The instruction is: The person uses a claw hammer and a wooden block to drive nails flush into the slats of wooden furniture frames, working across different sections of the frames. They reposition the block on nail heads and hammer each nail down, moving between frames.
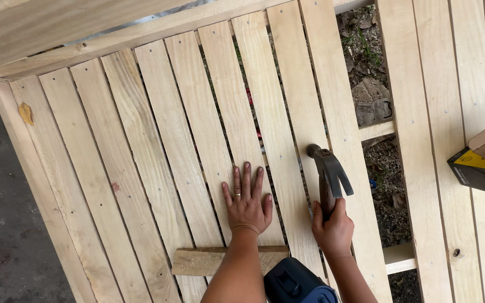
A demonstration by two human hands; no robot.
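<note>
While the left hand [247, 201] lay flat and released, fingers spread on a pale slat [237, 140], the right hand [333, 229] was clenched round the handle of a claw hammer [328, 168], whose dark steel head stood raised just to the hand's 12 o'clock, above the neighbouring slat [287, 129]. The hammer sat at 3 o'clock of the flat hand and near it, so a strike that drifted toward 9 o'clock could have caught the fingertips; that seemed the main hazard. A glancing blow might also have dented the soft, pale wood or split a slat along its long grain, since the boards looked thin and rough-sawn, with knots and small nail heads in rows. Gaps between the slats showed dirt, leaves and debris below, and anything dropped there could have slipped through. A short offcut board [220, 261] lay across the slats under the left wrist, loose by the look of it, and might have shifted under pressure. At 3 o'clock a yellow-and-black cardboard box [478, 171] rested on wider planks. A blue-and-black rounded object [296, 283], partly cut off, sat at 6 o'clock between the forearms.
</note>
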